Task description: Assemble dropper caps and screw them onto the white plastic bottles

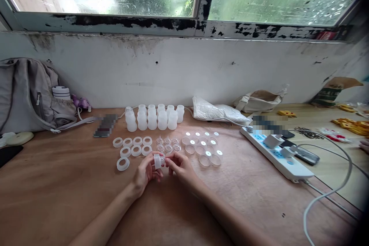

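Note:
My left hand [146, 172] is closed around a small white ribbed screw ring [157, 160], held just above the wooden table [57, 184]. My right hand [180, 165] pinches a small clear part against the ring's right side; I cannot make out what that part is. Just beyond my hands lie several white rings [135, 146], several small clear teats [167, 144] and several clear round caps [203, 147]. Behind these stands a cluster of white translucent bottles [154, 118].
A grey backpack [27, 94] with a flask leans at the far left, with a phone [105, 125] next to it. A white plastic bag [216, 112] and a beige pouch [258, 102] lie against the wall. A white power strip [276, 153] with cables sits right. Yellow parts [351, 125] and another person's fingers [364, 145] show far right.

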